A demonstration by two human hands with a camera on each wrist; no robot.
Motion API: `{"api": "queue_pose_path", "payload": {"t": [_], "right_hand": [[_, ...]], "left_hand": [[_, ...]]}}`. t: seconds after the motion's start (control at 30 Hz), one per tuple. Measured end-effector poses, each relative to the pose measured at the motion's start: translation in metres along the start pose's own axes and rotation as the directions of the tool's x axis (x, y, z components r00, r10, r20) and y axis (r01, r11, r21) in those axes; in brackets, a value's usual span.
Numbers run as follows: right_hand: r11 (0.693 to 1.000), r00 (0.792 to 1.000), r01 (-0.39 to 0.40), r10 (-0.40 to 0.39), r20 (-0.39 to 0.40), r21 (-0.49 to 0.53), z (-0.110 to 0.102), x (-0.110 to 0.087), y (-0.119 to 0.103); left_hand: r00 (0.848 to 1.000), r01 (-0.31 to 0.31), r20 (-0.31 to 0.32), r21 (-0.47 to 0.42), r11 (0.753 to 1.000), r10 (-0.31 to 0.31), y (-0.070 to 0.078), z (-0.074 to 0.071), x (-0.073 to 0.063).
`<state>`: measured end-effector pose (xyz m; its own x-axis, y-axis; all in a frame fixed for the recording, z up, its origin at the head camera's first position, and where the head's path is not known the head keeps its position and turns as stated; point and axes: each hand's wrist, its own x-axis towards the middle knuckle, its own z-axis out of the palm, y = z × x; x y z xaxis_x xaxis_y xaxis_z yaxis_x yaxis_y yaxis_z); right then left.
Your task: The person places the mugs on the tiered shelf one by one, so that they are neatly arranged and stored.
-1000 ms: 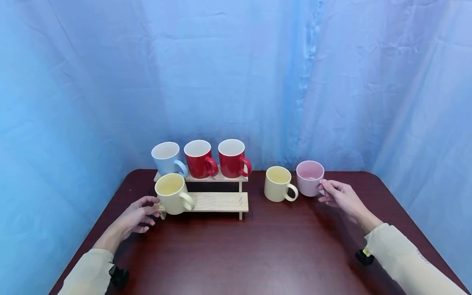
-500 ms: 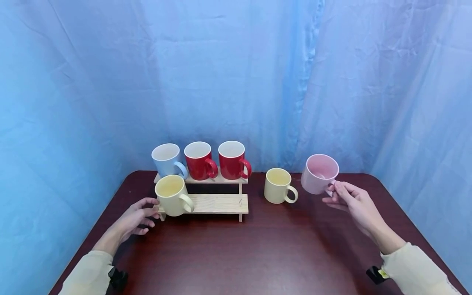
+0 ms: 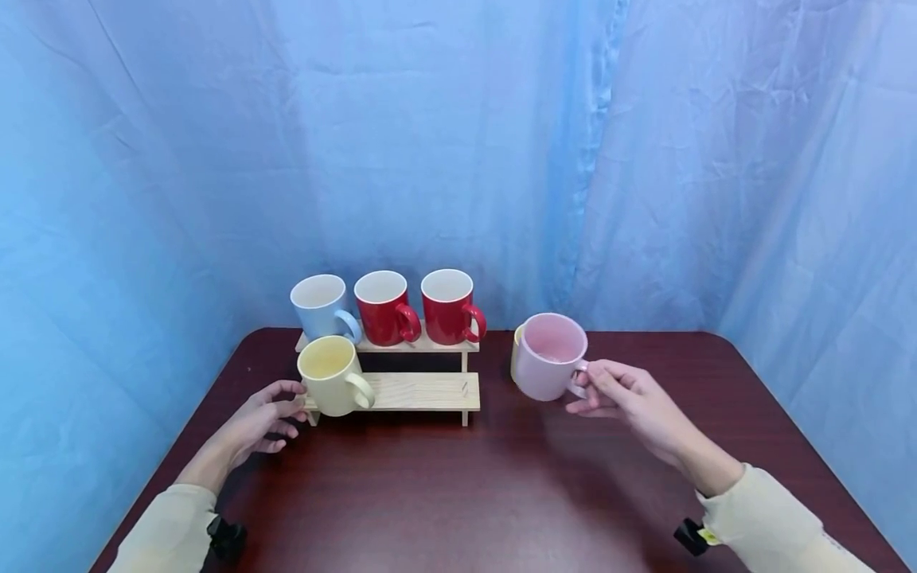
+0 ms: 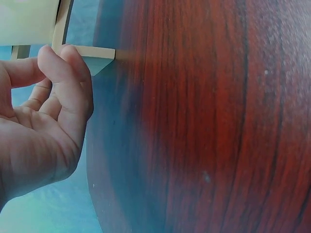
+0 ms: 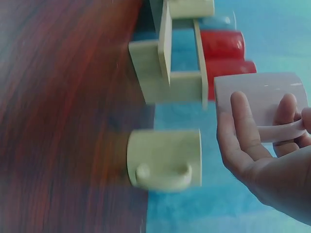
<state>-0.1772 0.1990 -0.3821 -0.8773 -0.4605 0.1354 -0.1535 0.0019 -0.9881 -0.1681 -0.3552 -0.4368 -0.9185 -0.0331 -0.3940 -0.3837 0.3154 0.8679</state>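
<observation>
My right hand (image 3: 630, 398) pinches the handle of a pink mug (image 3: 544, 374), held upright above the table and overlapping a yellow mug (image 3: 515, 358) behind it. The right wrist view shows that yellow mug (image 5: 164, 154) standing apart from the pink mug (image 5: 257, 99). My left hand (image 3: 261, 426) pinches the left end of a two-step wooden rack (image 3: 423, 391) with thumb and fingers, close beside another yellow mug (image 3: 332, 380) on the lower step. On the upper step stand a light blue mug (image 3: 315, 312) and two red mugs (image 3: 378, 318), handles to the right.
The rack stands on a dark reddish wooden table (image 3: 430, 493). Blue curtains (image 3: 444, 143) hang behind the table and along both sides. To the right of the yellow mug, the lower step shows bare wood.
My right hand has lifted the pink mug off the table, drawn it nearer, and carried it left in front of the yellow mug. The left hand stays at the rack's end.
</observation>
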Motion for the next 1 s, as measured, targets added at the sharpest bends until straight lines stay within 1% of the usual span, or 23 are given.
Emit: {"api": "queue_pose_path", "payload": {"t": [0.23, 0.43, 0.53, 0.8, 1.0], "right_hand": [[0.996, 0.997, -0.047, 0.042, 0.06, 0.081, 0.048, 0.024, 0.013], [0.996, 0.987, -0.063, 0.052, 0.151, 0.07, 0.084, 0.043, 0.026], [0.995, 0.981, -0.076, 0.063, 0.182, 0.065, 0.099, 0.053, 0.029], [0.992, 0.976, -0.113, 0.1, 0.192, 0.057, 0.131, 0.079, 0.026], [0.993, 0.976, -0.104, 0.092, 0.199, 0.05, 0.15, 0.095, 0.029]], "left_hand": [[1.0, 0.008, -0.006, 0.002, 1.0, -0.008, 0.0, -0.001, 0.0], [1.0, 0.017, -0.007, 0.001, 1.0, -0.017, 0.0, -0.002, -0.001], [1.0, 0.016, -0.009, 0.002, 1.0, -0.016, 0.0, -0.002, -0.001], [1.0, 0.014, -0.007, 0.002, 1.0, -0.014, 0.002, -0.001, 0.0], [1.0, 0.011, -0.008, 0.002, 1.0, -0.011, 0.0, -0.001, 0.001]]}}
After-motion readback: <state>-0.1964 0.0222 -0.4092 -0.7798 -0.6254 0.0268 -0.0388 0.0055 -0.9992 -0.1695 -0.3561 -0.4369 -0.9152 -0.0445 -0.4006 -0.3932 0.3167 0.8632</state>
